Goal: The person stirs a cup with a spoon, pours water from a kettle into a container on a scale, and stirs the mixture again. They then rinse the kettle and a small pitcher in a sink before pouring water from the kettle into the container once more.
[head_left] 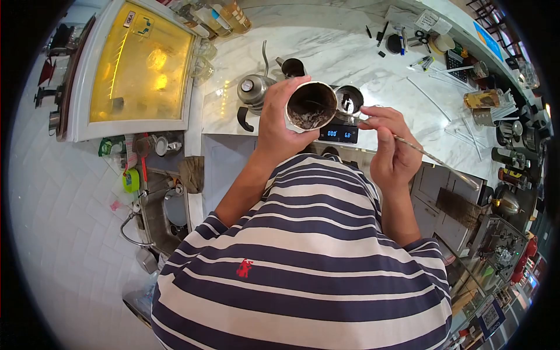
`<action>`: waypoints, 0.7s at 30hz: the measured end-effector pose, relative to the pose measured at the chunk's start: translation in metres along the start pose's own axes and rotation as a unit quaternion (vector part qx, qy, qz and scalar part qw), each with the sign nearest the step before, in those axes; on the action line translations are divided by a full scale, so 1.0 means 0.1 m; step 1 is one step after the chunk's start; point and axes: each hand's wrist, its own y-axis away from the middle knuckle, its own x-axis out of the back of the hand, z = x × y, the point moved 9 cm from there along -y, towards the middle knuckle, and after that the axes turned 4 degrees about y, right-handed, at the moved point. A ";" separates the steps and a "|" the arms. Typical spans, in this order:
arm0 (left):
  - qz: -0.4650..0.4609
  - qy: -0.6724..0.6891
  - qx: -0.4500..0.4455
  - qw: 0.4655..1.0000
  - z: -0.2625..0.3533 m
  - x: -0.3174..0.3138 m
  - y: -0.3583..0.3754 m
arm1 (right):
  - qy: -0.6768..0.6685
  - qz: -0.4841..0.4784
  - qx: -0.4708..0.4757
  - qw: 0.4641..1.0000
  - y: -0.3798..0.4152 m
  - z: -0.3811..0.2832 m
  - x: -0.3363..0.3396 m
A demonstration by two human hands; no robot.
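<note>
My left hand [279, 114] is wrapped around a white-rimmed cup [312, 121], tilted so its mouth faces me; dark brown powdery stuff coats the inside. Pinched in the fingers of my right hand [394, 140] is a long bar spoon [437, 161] with a twisted handle. Its other end reaches into the cup's mouth. Just behind, a small round container [350, 100] with a dark rim overlaps the black digital scale [340, 133], whose blue display is lit. Left of the cup stand a steel gooseneck kettle [253, 90] and a small metal pitcher [293, 67].
A marble counter [326, 35] spreads out ahead. Pens and scissors [419, 38] lie at the back right, with long white straws [429, 98] nearer. A glass-fronted cabinet [146, 64] and a sink [157, 204] are on the left; bottles [233, 17] stand behind.
</note>
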 end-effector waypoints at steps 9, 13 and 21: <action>-0.019 0.033 -0.046 0.998 -0.13 0.13 0.03 | 0.033 -0.001 0.007 0.999 0.05 -0.11 -0.24; -0.035 0.033 -0.061 0.997 -0.18 0.17 0.04 | 0.039 0.021 -0.011 0.999 0.15 -0.06 -0.34; -0.025 0.100 -0.050 0.993 -0.28 0.21 0.07 | 0.020 0.065 -0.048 0.997 0.22 -0.08 -0.44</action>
